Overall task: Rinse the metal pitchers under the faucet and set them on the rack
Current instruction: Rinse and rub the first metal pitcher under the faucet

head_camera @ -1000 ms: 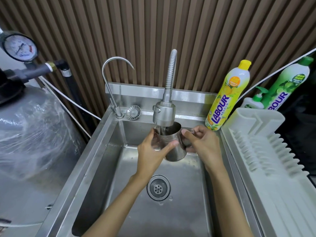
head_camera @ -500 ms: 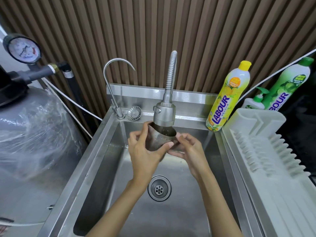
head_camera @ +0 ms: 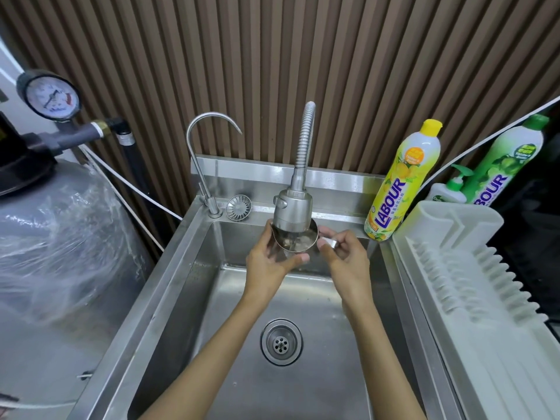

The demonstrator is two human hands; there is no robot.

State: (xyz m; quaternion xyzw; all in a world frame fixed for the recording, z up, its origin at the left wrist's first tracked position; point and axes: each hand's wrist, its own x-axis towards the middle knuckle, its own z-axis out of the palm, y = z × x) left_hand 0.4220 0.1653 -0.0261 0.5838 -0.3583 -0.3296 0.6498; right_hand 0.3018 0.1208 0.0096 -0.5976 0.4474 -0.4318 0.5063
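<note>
A small metal pitcher [head_camera: 298, 241] is held upright right under the head of the flexible faucet [head_camera: 293, 212], and water runs into its open mouth. My left hand [head_camera: 268, 263] wraps the pitcher's body from the left and front. My right hand [head_camera: 344, 256] pinches the pitcher's handle on the right side. The faucet head hides the pitcher's rear rim. The white dish rack [head_camera: 472, 286] stands to the right of the sink, with nothing on it.
The steel sink [head_camera: 169, 286] has a round drain [head_camera: 281, 342] near its middle. A thin gooseneck tap [head_camera: 206, 165] and a strainer [head_camera: 238, 207] sit at the back left. Soap bottles [head_camera: 403, 183] stand at the back right. A wrapped grey tank [head_camera: 60, 237] with a gauge is at the left.
The pitcher went from tilted to upright beneath the faucet head, with water now inside it. My right hand shifted from the pitcher's underside to its handle.
</note>
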